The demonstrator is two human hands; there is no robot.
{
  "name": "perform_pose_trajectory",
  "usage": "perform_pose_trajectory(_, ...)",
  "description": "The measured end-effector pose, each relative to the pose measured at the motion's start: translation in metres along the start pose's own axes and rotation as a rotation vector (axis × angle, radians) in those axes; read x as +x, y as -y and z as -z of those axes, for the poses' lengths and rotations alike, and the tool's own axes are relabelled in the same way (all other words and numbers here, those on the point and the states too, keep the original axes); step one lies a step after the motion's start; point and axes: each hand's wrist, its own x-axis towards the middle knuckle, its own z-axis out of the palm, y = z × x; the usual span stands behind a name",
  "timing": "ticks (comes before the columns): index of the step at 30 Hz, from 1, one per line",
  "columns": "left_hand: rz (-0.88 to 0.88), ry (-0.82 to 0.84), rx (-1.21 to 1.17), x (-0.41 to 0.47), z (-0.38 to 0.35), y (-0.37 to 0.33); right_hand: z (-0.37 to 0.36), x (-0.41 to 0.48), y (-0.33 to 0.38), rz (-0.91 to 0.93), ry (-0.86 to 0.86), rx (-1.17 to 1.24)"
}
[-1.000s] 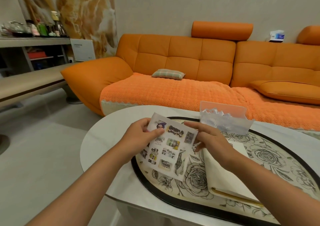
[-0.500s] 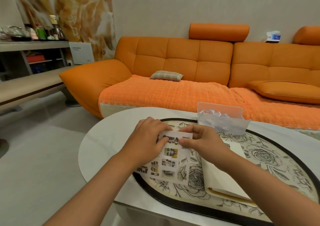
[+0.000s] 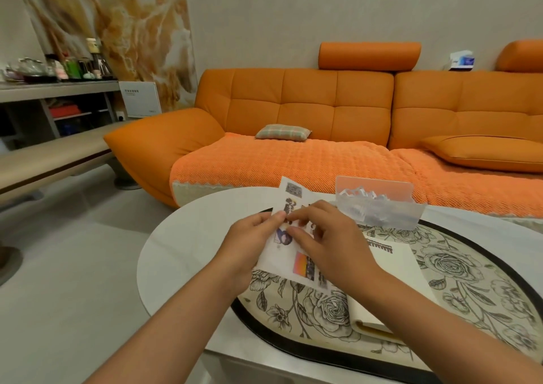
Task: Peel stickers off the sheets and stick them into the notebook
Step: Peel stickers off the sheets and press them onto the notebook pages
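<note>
A white sticker sheet point(image 3: 289, 254) with small coloured stickers is held up above the table's left part. My left hand point(image 3: 249, 245) pinches its left edge between thumb and fingers. My right hand point(image 3: 329, 242) lies over the sheet's middle, with its fingertips pinching at a sticker close to my left thumb. The cream notebook point(image 3: 393, 263) lies open on the floral mat point(image 3: 470, 280), partly under my right wrist and forearm. Which sticker my right fingers hold is hidden.
A clear plastic bag of stickers point(image 3: 379, 204) stands at the far side of the white round table point(image 3: 182, 242). An orange sofa point(image 3: 323, 136) runs behind the table. A low bench and shelves point(image 3: 44, 148) stand at the left.
The sheet has been turned, so a different side with larger stickers faces me. Both hands came closer together at its upper left, and my right hand now covers its middle.
</note>
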Motion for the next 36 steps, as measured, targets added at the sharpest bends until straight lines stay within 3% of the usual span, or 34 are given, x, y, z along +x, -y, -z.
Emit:
perform_pose_trajectory(6, 0.059, 0.164, -0.112, -0.004, 0.003, -0.001, 0.004, 0.001, -0.005, -0.04, -0.059, -0.072)
perform_pose_trajectory(11, 0.104, 0.159, -0.082, -0.003, 0.003, 0.002, 0.004, 0.001, -0.006, -0.043, -0.048, -0.086)
perform_pose_trajectory(18, 0.08, 0.136, -0.094, -0.001, 0.001, 0.004, 0.006, 0.003, -0.004, -0.13, -0.008, 0.06)
perform_pose_trajectory(36, -0.03, 0.091, 0.032, -0.003, -0.007, 0.007, 0.013, 0.007, 0.001, -0.294, 0.052, 0.105)
